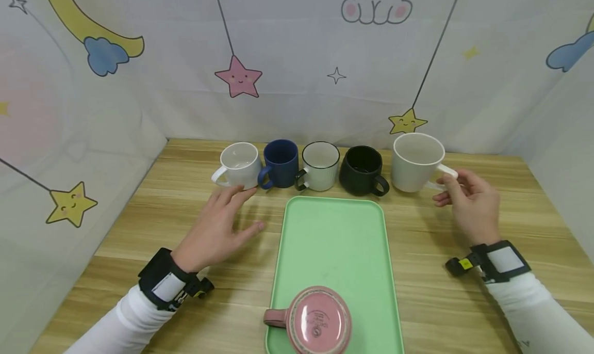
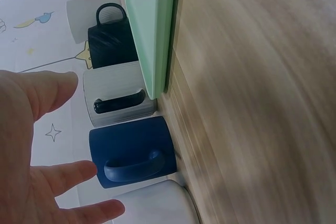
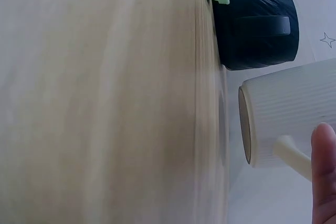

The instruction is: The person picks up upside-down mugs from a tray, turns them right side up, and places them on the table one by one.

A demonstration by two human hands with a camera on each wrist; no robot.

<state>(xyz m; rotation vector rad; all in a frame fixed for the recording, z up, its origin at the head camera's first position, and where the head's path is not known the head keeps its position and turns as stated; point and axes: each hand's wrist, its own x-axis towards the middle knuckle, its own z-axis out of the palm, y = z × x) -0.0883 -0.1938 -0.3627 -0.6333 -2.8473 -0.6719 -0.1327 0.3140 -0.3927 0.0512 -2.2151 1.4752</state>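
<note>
My right hand [image 1: 473,204] pinches the handle of a large white ribbed mug [image 1: 415,163] at the right end of a row of mugs. In the right wrist view this mug [image 3: 289,114] is slightly tilted, its base just off the table. My left hand [image 1: 218,232] hovers with spread fingers in front of a white mug [image 1: 241,163] and a navy blue mug [image 1: 281,163], holding nothing. Beside them stand a white mug with black rim and handle [image 1: 321,168] and a black mug [image 1: 361,171].
A green tray [image 1: 334,240] lies between my hands on the wooden table [image 1: 431,292]. On its near end a pink mug [image 1: 320,320] stands upside down, handle to the left. Behind the row hangs a patterned cloth [image 1: 297,106].
</note>
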